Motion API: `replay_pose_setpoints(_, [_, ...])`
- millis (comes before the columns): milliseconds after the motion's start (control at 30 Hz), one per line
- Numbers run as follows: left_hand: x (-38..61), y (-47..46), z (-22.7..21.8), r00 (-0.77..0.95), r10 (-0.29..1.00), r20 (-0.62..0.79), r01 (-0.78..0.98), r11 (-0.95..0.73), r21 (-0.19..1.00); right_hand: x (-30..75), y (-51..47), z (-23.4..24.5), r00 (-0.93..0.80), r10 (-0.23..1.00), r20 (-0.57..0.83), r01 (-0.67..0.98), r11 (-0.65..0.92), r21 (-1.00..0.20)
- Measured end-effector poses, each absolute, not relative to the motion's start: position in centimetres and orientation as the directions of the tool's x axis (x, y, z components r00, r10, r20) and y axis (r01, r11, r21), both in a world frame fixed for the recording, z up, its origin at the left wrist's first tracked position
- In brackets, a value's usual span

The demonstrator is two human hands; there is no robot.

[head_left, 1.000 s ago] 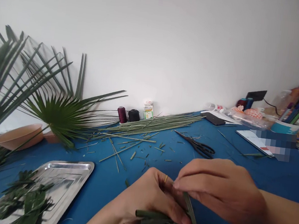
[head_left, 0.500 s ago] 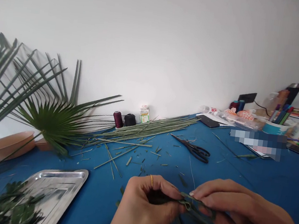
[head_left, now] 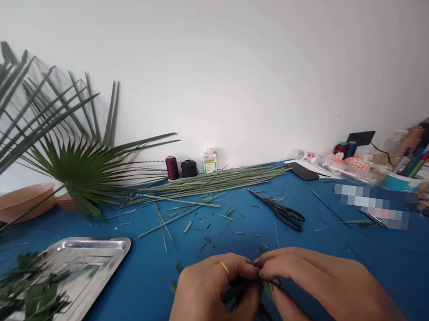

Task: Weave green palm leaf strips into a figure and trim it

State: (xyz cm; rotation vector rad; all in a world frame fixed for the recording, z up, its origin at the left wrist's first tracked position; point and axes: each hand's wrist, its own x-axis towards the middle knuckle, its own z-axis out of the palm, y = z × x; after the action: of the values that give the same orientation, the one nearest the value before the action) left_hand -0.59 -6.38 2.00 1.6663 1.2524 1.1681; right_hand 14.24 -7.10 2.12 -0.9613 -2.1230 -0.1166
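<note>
Green palm leaf strips (head_left: 268,291) are pinched between my two hands, low in the middle of the view. My left hand (head_left: 213,296), with a ring on one finger, is closed on the strips from the left. From the right, my right hand (head_left: 319,293) grips the same strips, its fingertips touching those of my left hand. Most of the leaf piece is hidden behind my fingers; dark ends show below. Black-handled scissors (head_left: 282,213) lie beyond my hands on the blue table (head_left: 194,262).
A metal tray (head_left: 103,272) with folded leaf pieces (head_left: 39,295) stands at left. Behind it are a pinkish bowl (head_left: 17,204) and palm fronds (head_left: 81,165). Long strips (head_left: 211,183) lie by the wall near thread spools (head_left: 172,168). A pen cup (head_left: 403,182) stands at right.
My right hand has moved left and closed up against my left hand, covering more of the leaf strips. The whole view has shifted slightly.
</note>
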Motion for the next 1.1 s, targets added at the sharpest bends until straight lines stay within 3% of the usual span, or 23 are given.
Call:
replay_pose_setpoints(167, [-0.4,-6.6,1.9,0.028,0.985,0.168,0.222,-0.17,0.96,14.6,-7.0,2.8,-0.46,0.654,0.6,0.711,0.677,-0.192])
replay_pose_setpoints(267, [-0.6,-6.7,2.2,0.034,0.972,0.232,0.192,-0.234,0.953,14.9,-6.8,3.2,-0.509,0.622,0.595,0.688,0.709,-0.154])
replay_pose_setpoints(367, [-0.7,-6.5,2.5,0.1,0.954,0.284,0.112,-0.295,0.949,15.4,-6.5,3.7,-0.519,0.665,0.537,0.656,0.713,-0.249])
replay_pose_setpoints(500, [-0.6,-5.8,2.5,0.039,0.993,0.109,-0.058,-0.107,0.993,16.1,-5.8,4.2,-0.525,0.755,0.393,0.648,0.654,-0.391])
replay_pose_setpoints(700, [-0.5,-4.9,1.9,0.095,0.994,-0.051,-0.213,0.07,0.975,16.3,-5.5,4.4,-0.454,0.755,0.473,0.676,0.638,-0.369])
replay_pose_setpoints(800, [-0.7,-4.5,1.7,0.15,0.981,-0.122,-0.245,0.157,0.957,16.2,-5.6,4.1,-0.32,0.813,0.487,0.609,0.57,-0.551])
replay_pose_setpoints(933, [-0.9,-4.0,1.0,0.265,0.957,-0.118,-0.325,0.203,0.924,16.4,-5.4,3.1,-0.309,0.879,0.362,0.212,0.435,-0.875])
replay_pose_setpoints(1000, [-0.9,-3.9,0.8,0.293,0.953,-0.072,-0.341,0.175,0.924,16.5,-5.1,2.6,-0.362,0.877,0.315,0.106,0.374,-0.921])
replay_pose_setpoints(1100, [-0.8,-4.2,1.1,0.285,0.955,-0.086,-0.308,0.176,0.935,16.3,-5.1,2.3,-0.37,0.869,0.328,0.089,0.385,-0.919])
